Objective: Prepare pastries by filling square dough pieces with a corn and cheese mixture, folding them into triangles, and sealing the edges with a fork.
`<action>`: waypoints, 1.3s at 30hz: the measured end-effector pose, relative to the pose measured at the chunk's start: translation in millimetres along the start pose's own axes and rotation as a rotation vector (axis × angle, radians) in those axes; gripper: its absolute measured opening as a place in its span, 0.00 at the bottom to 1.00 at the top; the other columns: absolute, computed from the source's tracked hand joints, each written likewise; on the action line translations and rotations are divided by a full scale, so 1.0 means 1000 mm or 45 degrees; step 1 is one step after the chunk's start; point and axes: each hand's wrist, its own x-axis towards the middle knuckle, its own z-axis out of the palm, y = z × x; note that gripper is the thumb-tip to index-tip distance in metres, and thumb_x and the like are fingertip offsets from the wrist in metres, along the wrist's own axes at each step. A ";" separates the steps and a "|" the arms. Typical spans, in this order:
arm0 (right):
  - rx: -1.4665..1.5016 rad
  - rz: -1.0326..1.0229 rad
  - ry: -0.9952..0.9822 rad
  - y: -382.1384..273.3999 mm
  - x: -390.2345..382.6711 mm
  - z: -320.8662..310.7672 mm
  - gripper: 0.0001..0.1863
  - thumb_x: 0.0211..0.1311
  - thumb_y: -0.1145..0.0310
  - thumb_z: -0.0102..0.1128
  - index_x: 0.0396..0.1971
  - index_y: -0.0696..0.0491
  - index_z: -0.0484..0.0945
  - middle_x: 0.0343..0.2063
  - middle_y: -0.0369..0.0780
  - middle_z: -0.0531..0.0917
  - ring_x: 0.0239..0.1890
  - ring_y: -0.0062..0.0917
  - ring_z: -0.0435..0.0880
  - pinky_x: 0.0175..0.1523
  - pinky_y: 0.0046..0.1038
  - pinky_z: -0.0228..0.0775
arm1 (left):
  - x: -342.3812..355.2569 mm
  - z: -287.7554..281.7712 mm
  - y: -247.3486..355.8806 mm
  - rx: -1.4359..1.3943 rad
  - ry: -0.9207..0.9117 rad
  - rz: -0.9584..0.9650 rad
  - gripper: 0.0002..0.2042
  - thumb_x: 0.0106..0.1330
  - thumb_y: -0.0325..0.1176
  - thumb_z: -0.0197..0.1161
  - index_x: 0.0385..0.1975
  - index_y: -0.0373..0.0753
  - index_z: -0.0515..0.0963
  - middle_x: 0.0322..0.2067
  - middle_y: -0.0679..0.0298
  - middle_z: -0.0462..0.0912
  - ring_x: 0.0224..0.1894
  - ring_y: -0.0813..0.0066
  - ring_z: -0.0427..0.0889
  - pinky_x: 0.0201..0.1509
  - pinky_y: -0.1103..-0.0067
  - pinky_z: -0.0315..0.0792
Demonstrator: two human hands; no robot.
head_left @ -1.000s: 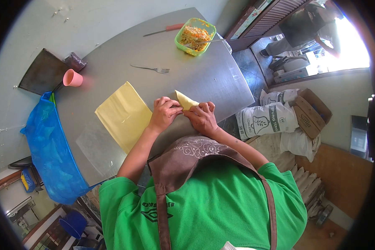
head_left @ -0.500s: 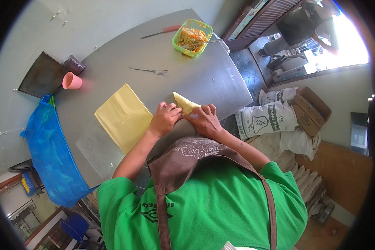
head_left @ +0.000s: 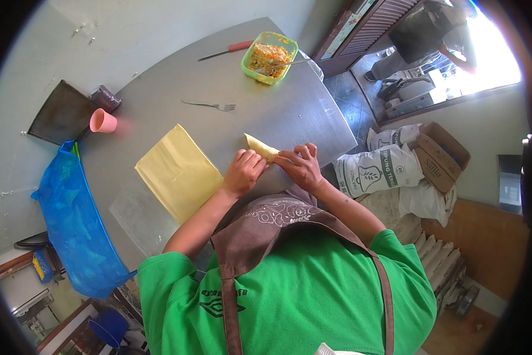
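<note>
At the near edge of the table, a pale yellow pastry wrapper (head_left: 259, 145), folded to a pointed shape, is between my two hands. My left hand (head_left: 246, 173) is closed on its left near side, fingers curled. On its right end, my right hand (head_left: 302, 167) pinches it. Whatever is inside the wrapper is hidden. Left of my left hand lies a stack of square yellow wrapper sheets (head_left: 180, 171), my forearm over its near corner. Farther off, a green plastic container (head_left: 246, 69) holds an orange-yellow shredded filling (head_left: 270, 55) with a utensil in it. A fork (head_left: 211, 105) lies on the metal table.
Beside the container lies a red-handled knife (head_left: 226, 51). A pink cup (head_left: 103, 120) stands at the table's left, near a blue plastic bag (head_left: 73, 219) over the edge. White sacks (head_left: 377, 170) and a cardboard box (head_left: 439, 155) are at right. A person (head_left: 426, 35) stands by the doorway.
My hands have shifted on the wrapper, and its pointed end looks narrower and more rolled. My left hand has moved slightly right, its fingers curled tighter. The view has shifted a little.
</note>
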 end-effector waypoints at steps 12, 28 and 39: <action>0.020 0.006 -0.022 0.014 0.010 0.007 0.18 0.60 0.65 0.65 0.50 0.40 0.89 0.48 0.25 0.88 0.49 0.26 0.76 0.63 0.39 0.61 | 0.001 0.004 0.004 -0.335 0.092 -0.317 0.09 0.71 0.33 0.69 0.43 0.35 0.84 0.41 0.60 0.83 0.47 0.58 0.84 0.53 0.65 0.78; 0.114 0.012 0.007 0.004 0.015 0.008 0.15 0.56 0.68 0.68 0.44 0.42 0.92 0.46 0.25 0.88 0.47 0.25 0.77 0.61 0.37 0.62 | 0.003 -0.014 -0.015 -0.127 0.087 0.043 0.08 0.67 0.28 0.69 0.44 0.35 0.84 0.46 0.63 0.86 0.47 0.65 0.84 0.54 0.69 0.76; 0.163 -0.028 -0.094 0.001 0.007 0.009 0.17 0.57 0.70 0.67 0.47 0.42 0.91 0.46 0.25 0.87 0.49 0.25 0.75 0.63 0.38 0.61 | -0.012 -0.004 -0.014 -0.121 -0.111 0.086 0.09 0.69 0.29 0.67 0.45 0.35 0.85 0.44 0.63 0.86 0.48 0.65 0.85 0.56 0.68 0.76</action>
